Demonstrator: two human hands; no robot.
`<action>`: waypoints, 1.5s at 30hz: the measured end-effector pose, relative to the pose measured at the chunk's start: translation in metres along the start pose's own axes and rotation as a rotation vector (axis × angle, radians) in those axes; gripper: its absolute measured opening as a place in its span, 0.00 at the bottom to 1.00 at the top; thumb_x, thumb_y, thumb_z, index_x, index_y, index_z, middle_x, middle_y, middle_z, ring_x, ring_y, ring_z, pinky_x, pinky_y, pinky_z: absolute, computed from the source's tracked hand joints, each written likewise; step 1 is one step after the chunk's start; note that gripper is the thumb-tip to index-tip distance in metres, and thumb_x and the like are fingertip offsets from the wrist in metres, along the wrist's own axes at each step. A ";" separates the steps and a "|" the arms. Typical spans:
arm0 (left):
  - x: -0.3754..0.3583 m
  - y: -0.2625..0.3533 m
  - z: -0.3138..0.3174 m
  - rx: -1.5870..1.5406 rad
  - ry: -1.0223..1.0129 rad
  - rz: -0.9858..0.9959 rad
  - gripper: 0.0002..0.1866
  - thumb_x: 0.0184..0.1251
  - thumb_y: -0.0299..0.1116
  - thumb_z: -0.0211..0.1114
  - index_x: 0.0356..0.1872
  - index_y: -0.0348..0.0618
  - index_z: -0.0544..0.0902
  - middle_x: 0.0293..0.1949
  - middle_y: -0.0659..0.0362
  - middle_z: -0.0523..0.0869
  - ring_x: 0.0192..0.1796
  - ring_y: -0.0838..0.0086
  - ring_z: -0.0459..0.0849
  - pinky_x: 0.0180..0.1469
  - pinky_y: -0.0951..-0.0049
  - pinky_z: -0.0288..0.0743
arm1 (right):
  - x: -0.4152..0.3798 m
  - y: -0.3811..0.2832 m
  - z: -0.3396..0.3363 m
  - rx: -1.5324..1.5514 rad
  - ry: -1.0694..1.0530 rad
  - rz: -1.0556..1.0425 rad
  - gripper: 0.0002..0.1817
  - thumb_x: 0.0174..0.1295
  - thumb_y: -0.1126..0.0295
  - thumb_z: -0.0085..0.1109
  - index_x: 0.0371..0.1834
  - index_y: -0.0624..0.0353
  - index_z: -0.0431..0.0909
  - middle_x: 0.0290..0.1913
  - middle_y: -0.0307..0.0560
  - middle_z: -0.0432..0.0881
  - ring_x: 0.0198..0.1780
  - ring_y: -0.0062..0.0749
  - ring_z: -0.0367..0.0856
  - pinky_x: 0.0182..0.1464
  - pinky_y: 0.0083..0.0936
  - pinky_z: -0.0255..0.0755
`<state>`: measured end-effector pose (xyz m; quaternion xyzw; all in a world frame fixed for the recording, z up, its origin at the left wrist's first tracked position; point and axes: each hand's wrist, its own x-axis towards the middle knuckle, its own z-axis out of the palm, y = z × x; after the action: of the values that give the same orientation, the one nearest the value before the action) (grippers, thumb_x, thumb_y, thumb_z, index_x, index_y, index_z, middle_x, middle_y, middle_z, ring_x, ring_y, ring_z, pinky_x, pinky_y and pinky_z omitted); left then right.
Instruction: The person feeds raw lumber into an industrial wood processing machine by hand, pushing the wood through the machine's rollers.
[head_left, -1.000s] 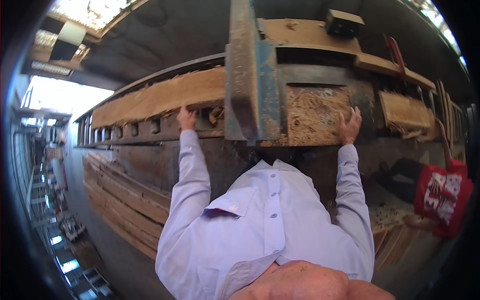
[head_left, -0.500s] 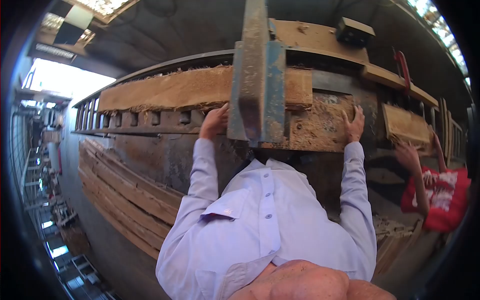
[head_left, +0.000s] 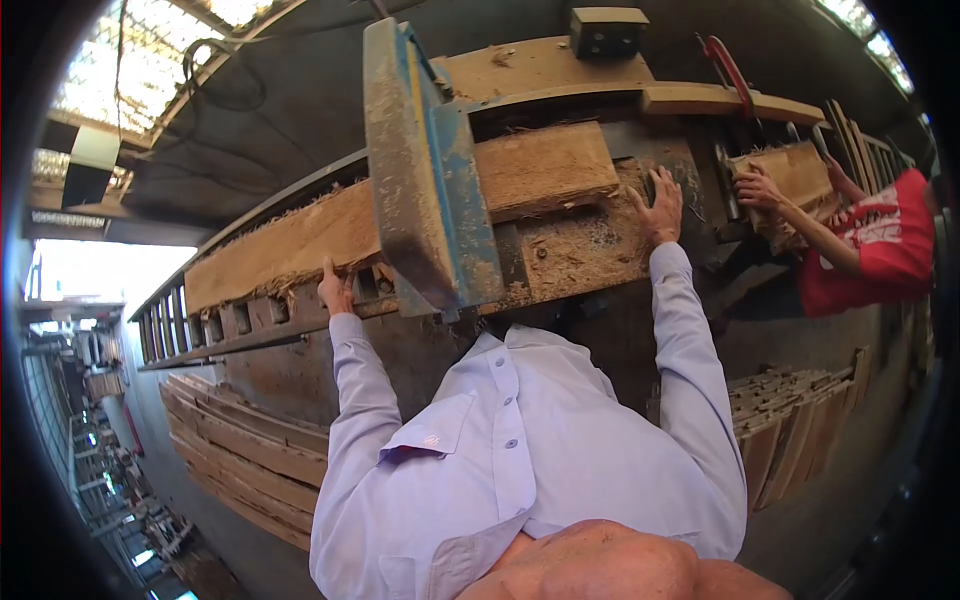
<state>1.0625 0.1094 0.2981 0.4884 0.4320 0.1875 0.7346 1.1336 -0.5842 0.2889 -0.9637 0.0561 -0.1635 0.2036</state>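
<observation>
A long rough wooden plank (head_left: 280,247) lies on the machine bed and passes behind the blue machine guard (head_left: 470,210). Its right end shows beyond the guard. Left of the guard, my left hand (head_left: 337,288) touches the plank's near edge, index finger stretched out. My right hand (head_left: 660,208) is spread, fingers apart, beside the plank's right end over the sawdust-covered machine table (head_left: 570,255). Neither hand is wrapped around anything. The guard hides the plank's middle part.
At right, a person in a red shirt (head_left: 880,240) holds a shorter board (head_left: 785,170). A red clamp (head_left: 727,70) and a black box (head_left: 608,35) sit along the back. Stacked planks (head_left: 250,450) lie lower left, with another wood stack (head_left: 800,420) lower right.
My view has turned and shifted. The plank's end now reaches farther right past the guard. My left hand sits farther left of the guard, and the other person's board is raised closer.
</observation>
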 end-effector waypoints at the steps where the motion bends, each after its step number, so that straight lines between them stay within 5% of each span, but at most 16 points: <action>1: -0.002 0.000 0.003 -0.027 -0.009 0.015 0.22 0.68 0.42 0.69 0.52 0.34 0.77 0.51 0.50 0.84 0.50 0.57 0.84 0.53 0.53 0.79 | 0.002 -0.001 0.002 0.004 0.006 0.015 0.40 0.61 0.36 0.56 0.69 0.54 0.68 0.75 0.50 0.62 0.79 0.39 0.52 0.80 0.40 0.38; 9: -0.015 -0.019 0.038 -0.031 -0.163 -0.046 0.21 0.67 0.42 0.69 0.52 0.37 0.78 0.45 0.52 0.86 0.44 0.60 0.87 0.48 0.54 0.83 | 0.025 -0.013 0.010 0.004 -0.008 0.140 0.42 0.63 0.29 0.45 0.70 0.49 0.69 0.77 0.45 0.59 0.79 0.35 0.49 0.81 0.37 0.33; 18: -0.024 -0.037 0.052 -0.032 -0.286 -0.019 0.19 0.67 0.41 0.70 0.44 0.33 0.79 0.37 0.52 0.87 0.37 0.62 0.88 0.36 0.63 0.86 | 0.034 -0.014 0.019 0.010 0.010 0.203 0.43 0.63 0.30 0.46 0.70 0.52 0.68 0.77 0.45 0.59 0.79 0.34 0.50 0.81 0.36 0.37; 31: -0.058 -0.018 0.062 0.084 -0.155 -0.082 0.20 0.68 0.41 0.69 0.44 0.32 0.76 0.42 0.49 0.85 0.41 0.56 0.87 0.41 0.60 0.88 | 0.034 -0.015 0.024 -0.032 0.116 0.289 0.43 0.64 0.33 0.48 0.70 0.59 0.66 0.75 0.50 0.61 0.78 0.37 0.53 0.80 0.36 0.40; 33: -0.057 -0.016 0.056 0.043 -0.320 -0.129 0.26 0.70 0.45 0.66 0.49 0.28 0.72 0.46 0.44 0.83 0.44 0.51 0.86 0.46 0.59 0.88 | 0.040 -0.017 0.024 -0.026 0.121 0.300 0.43 0.63 0.34 0.50 0.70 0.59 0.67 0.75 0.51 0.61 0.78 0.37 0.53 0.80 0.36 0.40; 37: -0.062 0.023 0.037 0.050 -0.223 -0.108 0.35 0.73 0.50 0.61 0.61 0.24 0.64 0.52 0.38 0.80 0.50 0.48 0.85 0.50 0.57 0.87 | 0.047 -0.022 0.037 -0.022 0.127 0.310 0.43 0.61 0.34 0.53 0.69 0.59 0.67 0.75 0.51 0.62 0.78 0.38 0.53 0.80 0.37 0.40; 45: -0.017 0.010 0.029 0.011 -0.236 0.079 0.23 0.74 0.45 0.60 0.50 0.30 0.72 0.48 0.46 0.81 0.47 0.56 0.86 0.46 0.56 0.89 | 0.048 -0.013 0.039 -0.031 0.164 0.315 0.42 0.60 0.35 0.55 0.69 0.56 0.69 0.75 0.52 0.62 0.78 0.41 0.54 0.79 0.38 0.42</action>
<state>1.0783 0.0857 0.3194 0.5278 0.3241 0.1552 0.7696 1.1927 -0.5663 0.2741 -0.9294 0.2252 -0.2065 0.2068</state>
